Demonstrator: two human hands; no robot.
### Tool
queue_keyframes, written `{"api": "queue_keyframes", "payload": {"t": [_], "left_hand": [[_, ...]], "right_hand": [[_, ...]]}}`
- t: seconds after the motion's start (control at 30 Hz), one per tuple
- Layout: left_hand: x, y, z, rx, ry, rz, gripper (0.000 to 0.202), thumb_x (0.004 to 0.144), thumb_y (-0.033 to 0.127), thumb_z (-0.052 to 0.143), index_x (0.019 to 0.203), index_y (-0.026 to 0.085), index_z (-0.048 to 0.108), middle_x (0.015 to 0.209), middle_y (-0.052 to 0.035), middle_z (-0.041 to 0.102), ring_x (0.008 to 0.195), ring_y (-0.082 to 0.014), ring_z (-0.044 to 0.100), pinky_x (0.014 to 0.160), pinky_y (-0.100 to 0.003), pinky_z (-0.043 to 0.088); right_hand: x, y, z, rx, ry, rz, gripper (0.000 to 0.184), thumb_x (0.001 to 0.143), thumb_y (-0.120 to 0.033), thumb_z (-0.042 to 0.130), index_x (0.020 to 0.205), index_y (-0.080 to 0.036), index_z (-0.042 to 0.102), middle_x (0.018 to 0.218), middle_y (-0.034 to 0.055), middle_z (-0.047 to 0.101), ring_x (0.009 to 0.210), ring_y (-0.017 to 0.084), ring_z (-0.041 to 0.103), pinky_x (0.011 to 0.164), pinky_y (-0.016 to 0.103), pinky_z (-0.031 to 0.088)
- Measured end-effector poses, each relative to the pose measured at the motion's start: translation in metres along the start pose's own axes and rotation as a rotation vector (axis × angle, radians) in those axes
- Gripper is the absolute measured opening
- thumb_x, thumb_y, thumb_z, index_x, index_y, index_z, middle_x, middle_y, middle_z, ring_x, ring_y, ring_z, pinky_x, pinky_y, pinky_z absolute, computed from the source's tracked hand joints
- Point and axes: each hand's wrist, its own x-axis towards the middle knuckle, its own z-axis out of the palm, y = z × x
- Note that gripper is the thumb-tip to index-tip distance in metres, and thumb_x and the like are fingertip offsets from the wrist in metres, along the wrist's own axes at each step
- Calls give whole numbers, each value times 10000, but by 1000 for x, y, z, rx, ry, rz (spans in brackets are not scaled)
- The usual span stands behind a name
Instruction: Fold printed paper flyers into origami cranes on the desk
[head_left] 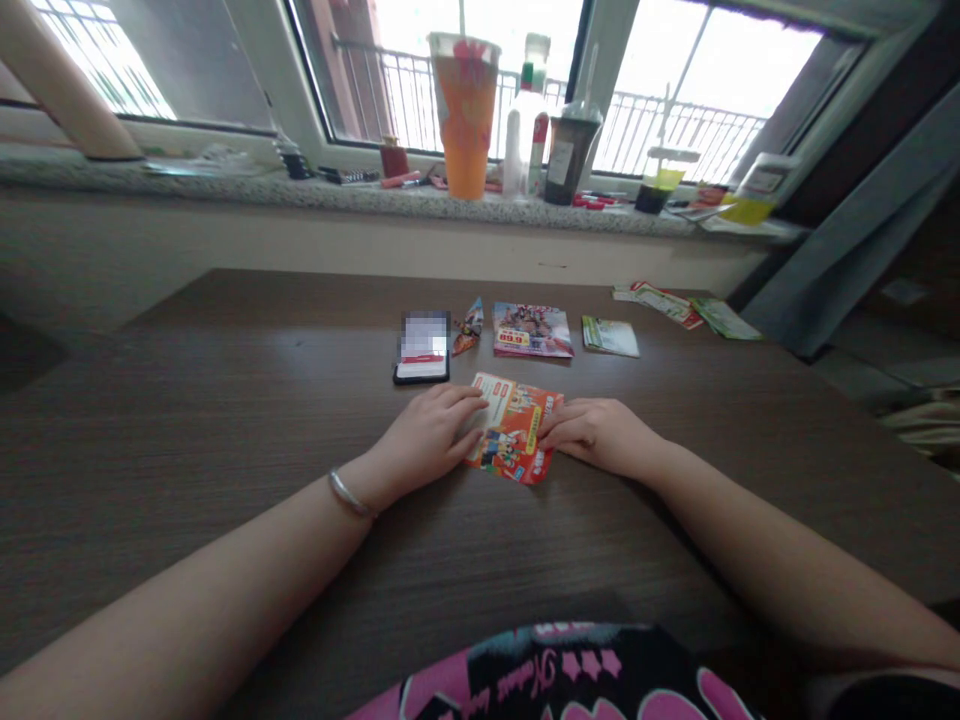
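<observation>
At frame centre, an orange leaflet point(517, 430) lies flat on the desk point(225, 400), the left hand point(431, 425) resting over its left edge with fingers loosely extended and the right hand point(600, 435) touching its right edge with fingers slightly bent, whether either pinches it being indeterminable.

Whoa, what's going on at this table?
A person has both hands on a bright orange-and-red printed sheet on the brown table. The left hand rests over its left side, while the right hand's fingers touch its right edge. Just beyond it are a phone, a small pointed paper piece and a pinkish leaflet.
</observation>
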Motion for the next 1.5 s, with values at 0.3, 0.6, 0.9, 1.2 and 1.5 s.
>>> {"api": "queue_keyframes", "payload": {"t": [0.3,0.6,0.9,1.2,1.5], "left_hand": [[2,-1,4,26,-72,-25,444,924,358,477,1324,170,509,1408,-124,479,1297,-265,428,1098,-485,340],[2,-1,5,-4,-58,60,373,910,342,514,1255,213,573,1332,-86,563,1266,-261,471,1081,-470,370],[3,1,6,26,-35,146,295,942,298,471,1163,253,661,1258,-72,603,1168,-260,535,1002,-448,445],[4,4,4,-64,-19,188,288,945,278,470,1154,255,667,1136,-85,635,1073,-228,570,944,-416,475],[6,7,-2,-58,-51,138,317,905,221,496,1204,176,592,1178,-90,647,1120,-224,577,985,-386,471]], "right_hand": [[-2,16,-4,330,-61,-68,162,901,-235,570,891,-234,732,1015,30,734,974,134,659,979,339,470],[-9,23,-15,372,-132,-1,149,883,-224,587,880,-226,736,941,23,739,926,137,656,902,301,484],[-15,30,-18,319,-208,68,123,865,-253,617,895,-220,732,886,17,724,875,151,641,847,289,477],[-10,16,-13,416,-172,132,204,880,-229,582,1030,-243,720,1028,27,720,945,152,653,883,293,491],[1,12,14,444,-4,344,202,828,-221,630,1006,-222,725,1007,43,734,929,179,671,867,340,519]]}}
